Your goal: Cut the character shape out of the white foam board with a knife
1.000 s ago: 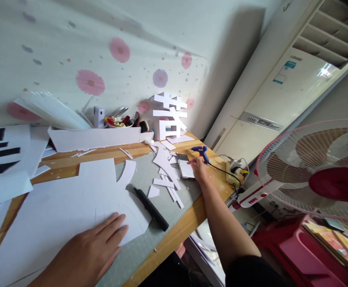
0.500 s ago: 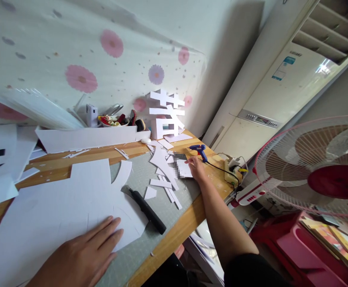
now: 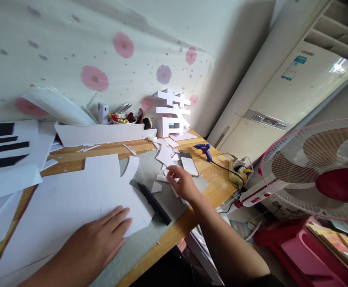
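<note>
My left hand (image 3: 103,235) lies flat, fingers stretched, on a large white sheet of board (image 3: 69,195). Over a pile of white offcuts (image 3: 164,153) hovers my right hand (image 3: 181,182), its fingers loosely bent and apart, with nothing visible in them. A black pen-shaped tool (image 3: 155,204) rests across the sheet's right edge and the grey cutting mat (image 3: 140,247), between my two hands. Just beyond the right hand lies a phone (image 3: 189,164), its screen partly blurred out. A curved white strip (image 3: 130,170) sits beside the sheet.
A blue glue gun (image 3: 204,150) with a black cord lies near the power strip (image 3: 235,171). A white built-up character (image 3: 174,113) stands at the back, beside a long white box (image 3: 102,135) of tools. On the right is a fan (image 3: 314,167).
My right hand has left the phone and moved left and nearer, over the offcuts. The left hand stays flat on the sheet. The whole view has shifted slightly.
</note>
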### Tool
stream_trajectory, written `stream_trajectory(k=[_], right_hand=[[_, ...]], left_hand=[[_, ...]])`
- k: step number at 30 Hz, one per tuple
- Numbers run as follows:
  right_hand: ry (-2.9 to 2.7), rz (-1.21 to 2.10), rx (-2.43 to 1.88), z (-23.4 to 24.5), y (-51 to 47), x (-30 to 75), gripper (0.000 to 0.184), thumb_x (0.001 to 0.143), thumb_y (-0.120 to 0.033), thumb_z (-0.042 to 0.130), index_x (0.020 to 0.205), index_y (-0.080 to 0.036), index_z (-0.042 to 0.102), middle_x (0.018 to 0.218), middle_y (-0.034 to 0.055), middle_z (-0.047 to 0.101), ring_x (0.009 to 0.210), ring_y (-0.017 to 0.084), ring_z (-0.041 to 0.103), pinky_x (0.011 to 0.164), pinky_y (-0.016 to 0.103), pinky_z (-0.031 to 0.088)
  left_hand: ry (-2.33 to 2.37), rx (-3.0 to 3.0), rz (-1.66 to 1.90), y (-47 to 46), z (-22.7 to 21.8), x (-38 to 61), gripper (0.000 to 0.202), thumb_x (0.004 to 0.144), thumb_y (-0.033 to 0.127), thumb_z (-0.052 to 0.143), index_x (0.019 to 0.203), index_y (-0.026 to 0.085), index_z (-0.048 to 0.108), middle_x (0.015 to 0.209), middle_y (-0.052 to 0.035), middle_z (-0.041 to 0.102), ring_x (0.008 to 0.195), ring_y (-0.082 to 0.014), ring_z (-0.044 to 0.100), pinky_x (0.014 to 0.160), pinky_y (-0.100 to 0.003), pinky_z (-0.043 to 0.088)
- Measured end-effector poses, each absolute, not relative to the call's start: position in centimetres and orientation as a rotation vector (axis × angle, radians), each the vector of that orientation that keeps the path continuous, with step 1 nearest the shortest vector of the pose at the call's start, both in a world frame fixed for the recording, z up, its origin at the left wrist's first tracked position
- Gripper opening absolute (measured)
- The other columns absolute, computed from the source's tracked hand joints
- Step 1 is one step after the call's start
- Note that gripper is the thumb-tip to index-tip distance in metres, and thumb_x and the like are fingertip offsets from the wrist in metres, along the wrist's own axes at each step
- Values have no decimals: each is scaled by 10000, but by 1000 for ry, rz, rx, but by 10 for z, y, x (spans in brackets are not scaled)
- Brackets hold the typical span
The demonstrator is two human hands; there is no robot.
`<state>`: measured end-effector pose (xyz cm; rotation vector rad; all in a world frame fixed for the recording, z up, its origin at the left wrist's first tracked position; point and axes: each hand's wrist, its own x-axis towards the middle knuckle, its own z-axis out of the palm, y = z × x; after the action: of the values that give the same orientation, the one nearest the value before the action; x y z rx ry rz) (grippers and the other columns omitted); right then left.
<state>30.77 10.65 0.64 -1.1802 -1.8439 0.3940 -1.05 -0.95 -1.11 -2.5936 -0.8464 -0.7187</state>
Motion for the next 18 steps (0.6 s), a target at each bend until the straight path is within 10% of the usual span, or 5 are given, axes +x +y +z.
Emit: stream_trajectory(k=[7, 12, 18], right_hand=[[-2394, 369, -1217, 15, 68, 239, 535, 830, -445, 854, 1326, -321, 696, 1015, 85, 747, 873, 271, 692, 762, 369, 539], [-2246, 682, -1217, 21, 74, 247, 516, 851, -202, 687, 1345, -348, 718, 1048, 44, 800, 853, 244, 709, 808, 371, 557], [-1321, 1424, -934, 13, 73, 250, 301, 837, -405, 751, 1101, -269, 799, 846, 19, 773, 724, 211, 714, 659, 332, 586]], left_hand=[[-1029, -2718, -633, -18, -6, -5, 321, 1007, 108, 501, 1185, 206, 749, 1304, -112, 798, 1238, -265, 755, 1003, -364, 634], [-1071, -2777, -599, -21, -7, -4, 283, 999, 110, 542, 1186, 185, 742, 1313, -134, 792, 1303, -293, 723, 1061, -402, 617], [-1040, -2719, -462, -23, -2, 1, 279, 984, 82, 552, 1171, 137, 751, 1281, -161, 797, 1244, -308, 752, 1056, -416, 626]])
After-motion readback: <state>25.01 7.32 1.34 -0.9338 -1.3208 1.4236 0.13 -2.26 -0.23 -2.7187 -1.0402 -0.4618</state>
